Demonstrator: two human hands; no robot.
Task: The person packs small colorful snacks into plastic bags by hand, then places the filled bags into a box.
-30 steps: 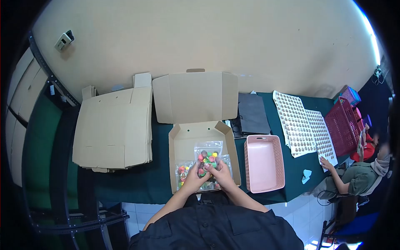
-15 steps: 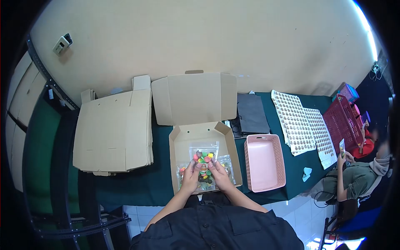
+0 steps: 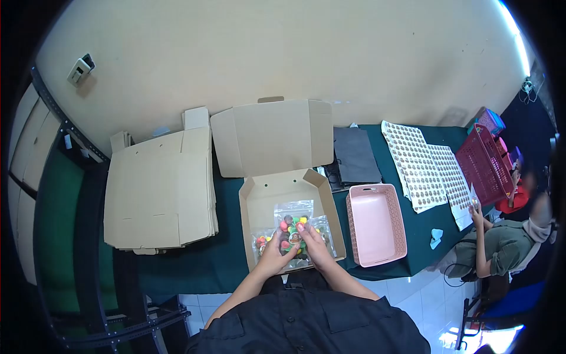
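Note:
A clear zip bag of colourful candies (image 3: 290,222) is between my two hands, over the open cardboard box (image 3: 259,194). My left hand (image 3: 275,255) grips its lower left side. My right hand (image 3: 315,248) holds the right side, with the thumb laid on the bag's front near a round label. Two more candy bags lie in the box, one at the left (image 3: 260,243) and one at the right (image 3: 322,227), both partly covered by my hands and the held bag. The box lid (image 3: 272,137) stands up at the back.
Flattened cardboard boxes (image 3: 159,192) are stacked at the left. Right of the box stand a pink basket (image 3: 377,230) and black bags (image 3: 356,156). Sticker sheets (image 3: 413,168) and a maroon basket (image 3: 484,165) lie farther right, where a co-worker (image 3: 501,251) sits handling a small packet.
My right thumb has moved inward across the bag's front, and the bag has shifted slightly right. The co-worker's hands have moved toward the sticker sheets.

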